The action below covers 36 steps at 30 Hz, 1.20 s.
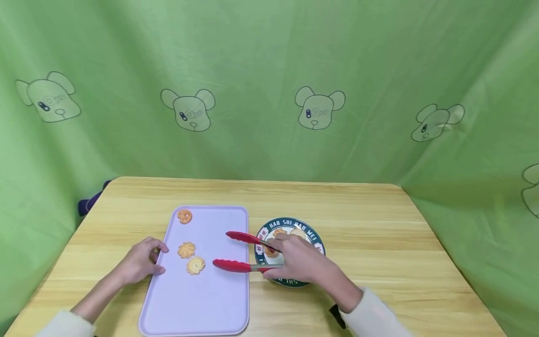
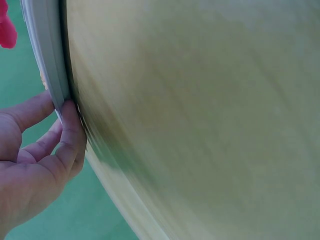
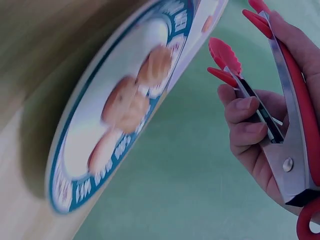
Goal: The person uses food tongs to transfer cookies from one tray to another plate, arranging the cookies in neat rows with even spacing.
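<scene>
My left hand [image 1: 140,263] pinches the left rim of a lilac tray [image 1: 198,304], thumb and fingers on either side of the edge in the left wrist view. Two pale flower-shaped cookies [image 1: 195,265] lie near the tray's middle, and a brown pretzel-shaped cookie [image 1: 184,216] in its far left corner. My right hand [image 1: 301,261] grips metal tongs [image 3: 285,160] with red tips. Their arms are spread with nothing between them, tips over the tray's right part. Below that hand, a green-rimmed plate [image 1: 318,232] holds several cookies [image 3: 154,66], partly hidden in the head view.
The wooden table [image 1: 379,243] carries the tray on the left and the plate just right of it. Green curtains [image 1: 261,150] with bear-head drawings enclose the far side and both flanks. A dark purple thing [image 1: 87,205] shows beyond the left edge.
</scene>
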{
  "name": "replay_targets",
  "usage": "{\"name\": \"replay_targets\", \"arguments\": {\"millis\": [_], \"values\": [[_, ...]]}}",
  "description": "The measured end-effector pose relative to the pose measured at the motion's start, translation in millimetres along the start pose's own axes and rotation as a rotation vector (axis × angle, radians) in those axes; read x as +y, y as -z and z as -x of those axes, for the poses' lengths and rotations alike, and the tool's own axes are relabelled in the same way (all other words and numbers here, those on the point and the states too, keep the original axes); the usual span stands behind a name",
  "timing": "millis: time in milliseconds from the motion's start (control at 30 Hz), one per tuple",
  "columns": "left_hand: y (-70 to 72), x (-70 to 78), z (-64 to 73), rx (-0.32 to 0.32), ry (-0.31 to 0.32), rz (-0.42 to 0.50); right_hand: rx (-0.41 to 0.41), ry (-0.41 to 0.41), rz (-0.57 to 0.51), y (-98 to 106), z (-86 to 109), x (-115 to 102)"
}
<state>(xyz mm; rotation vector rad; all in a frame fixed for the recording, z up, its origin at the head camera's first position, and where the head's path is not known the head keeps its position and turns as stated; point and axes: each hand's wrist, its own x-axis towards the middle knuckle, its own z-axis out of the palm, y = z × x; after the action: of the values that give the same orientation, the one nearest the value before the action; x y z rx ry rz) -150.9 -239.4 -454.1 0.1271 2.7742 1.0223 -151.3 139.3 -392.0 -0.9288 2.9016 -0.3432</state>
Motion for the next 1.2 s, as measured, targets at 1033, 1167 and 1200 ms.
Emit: {"name": "replay_targets", "arguments": {"millis": [1033, 1167, 1200], "values": [[0.3, -1.1, -0.2, 0.001, -0.012, -0.002, -0.071, 0.092, 0.078, -36.5, -34.8, -49.2], [-0.2, -1.3, 0.0, 0.0, -0.007, -0.003, -0.059, 0.101, 0.096, -37.3, -35.9, -49.4], [-0.2, -1.4, -0.1, 0.0, -0.006, -0.003, -0.057, 0.104, 0.101, -37.3, -36.0, -49.5]]}}
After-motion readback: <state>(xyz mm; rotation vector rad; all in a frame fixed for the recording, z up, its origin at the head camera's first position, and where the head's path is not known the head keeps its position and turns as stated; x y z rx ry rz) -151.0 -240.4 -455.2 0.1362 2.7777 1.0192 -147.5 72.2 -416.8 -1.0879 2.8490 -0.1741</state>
